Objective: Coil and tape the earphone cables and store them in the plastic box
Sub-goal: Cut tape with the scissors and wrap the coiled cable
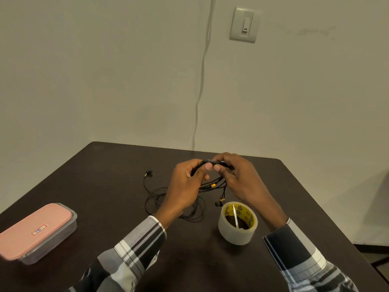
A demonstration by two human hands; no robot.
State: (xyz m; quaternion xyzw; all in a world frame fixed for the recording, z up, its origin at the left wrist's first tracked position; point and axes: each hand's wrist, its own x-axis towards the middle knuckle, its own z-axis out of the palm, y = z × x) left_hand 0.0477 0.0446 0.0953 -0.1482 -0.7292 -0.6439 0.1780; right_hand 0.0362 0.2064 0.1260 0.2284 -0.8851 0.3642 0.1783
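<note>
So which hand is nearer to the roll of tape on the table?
Right. The right hand is just above and behind the tape roll; the left hand is farther, to the roll's left. Both hold the coiled cable.

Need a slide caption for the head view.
Both hands pinch a coiled earphone cable above the table, tape roll nearby, box shut.

— What hangs on the wall?
— A pale switch plate (244, 24), and a thin white cord (202, 68) running down behind the dark counter (109, 182).
</note>
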